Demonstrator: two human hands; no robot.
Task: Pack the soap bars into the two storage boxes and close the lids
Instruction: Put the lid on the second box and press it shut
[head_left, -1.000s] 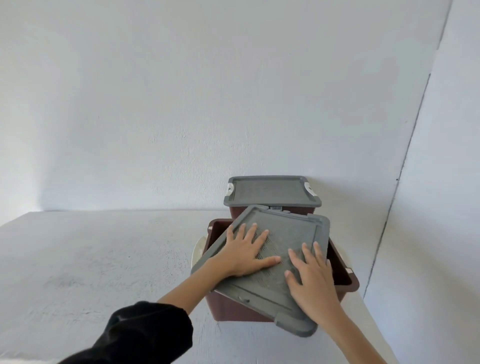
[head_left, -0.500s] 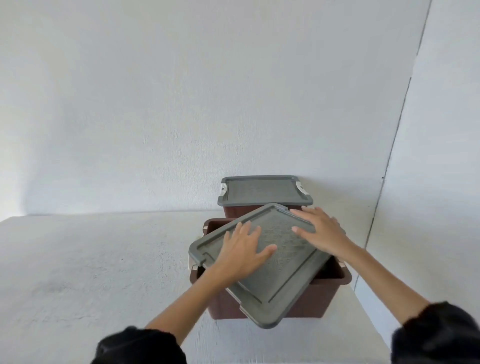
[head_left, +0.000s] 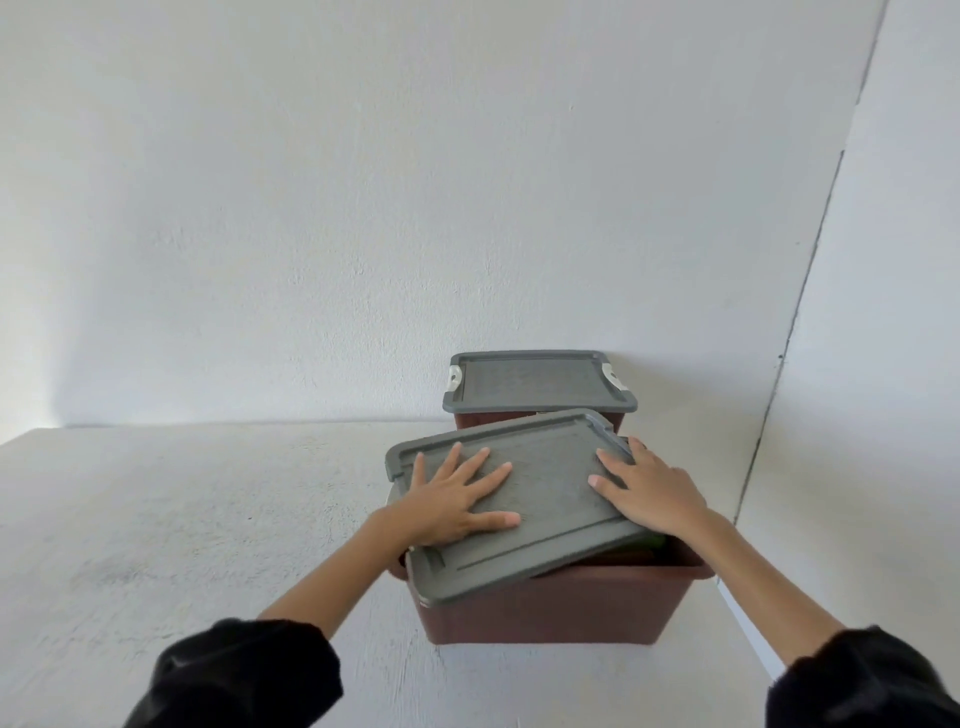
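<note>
Two brown storage boxes stand at the table's far right. The rear box carries a grey lid sitting flat with white clips at both ends. On the near box a second grey lid lies askew and tilted, its front-left corner overhanging the rim. My left hand rests flat on the lid's left half, fingers spread. My right hand lies flat on the lid's right edge. Something green shows in the gap under the lid; the rest of the contents are hidden.
The white table stretches to the left of the boxes. A white wall rises right behind the rear box, and a side wall closes in on the right. The table's right edge runs just beside the near box.
The near lid has turned under both hands and now lies closer in line with its box. My right hand has shifted from the lid's front corner to its right edge.
</note>
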